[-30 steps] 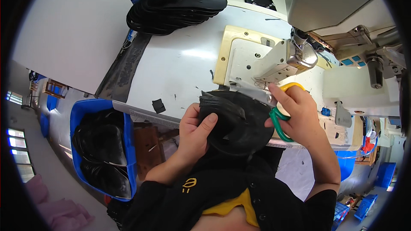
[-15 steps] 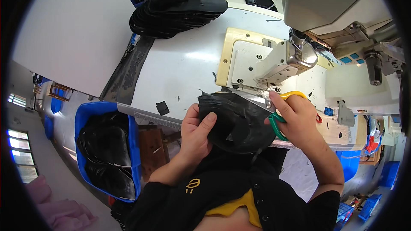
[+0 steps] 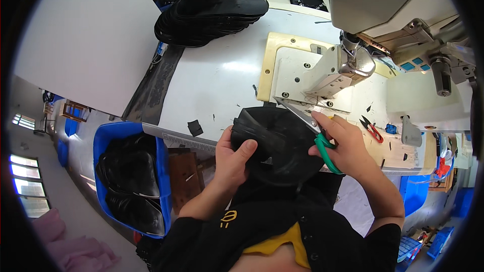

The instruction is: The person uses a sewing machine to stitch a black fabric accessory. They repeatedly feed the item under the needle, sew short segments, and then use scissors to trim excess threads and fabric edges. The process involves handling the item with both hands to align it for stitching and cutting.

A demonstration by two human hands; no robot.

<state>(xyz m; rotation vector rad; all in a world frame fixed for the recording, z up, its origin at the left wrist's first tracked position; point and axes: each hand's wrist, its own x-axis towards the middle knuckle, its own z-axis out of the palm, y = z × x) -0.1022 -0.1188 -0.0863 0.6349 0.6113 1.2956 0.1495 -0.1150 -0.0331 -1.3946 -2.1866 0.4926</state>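
My left hand (image 3: 233, 163) is closed on the left side of a black, leather-like piece (image 3: 290, 156), its thumb pressed on top. The piece is rounded and looks folded or layered at that side; its lower part hangs over the table's front edge. Around the handles of a pair of scissors (image 3: 325, 155) my right hand (image 3: 347, 143) is closed. A green loop shows below the fingers, with only a bit of yellow above. The steel blades slant up and left along the piece's far edge, tips close to a small dark tab. How far the blades are apart is hard to see.
A sewing machine (image 3: 353, 63) stands at the right, its base plate just beyond the scissors. Red-handled snips (image 3: 372, 130) lie right of my right hand. A stack of black pieces (image 3: 214, 12) sits at the far left; a blue bin (image 3: 166, 181) holds more. Scraps (image 3: 195, 128) dot the table.
The scissors have turned in my right hand, and the yellow handle is now mostly covered. My fingers have shifted down slightly, exposing the red snips. My left hand keeps its grip.
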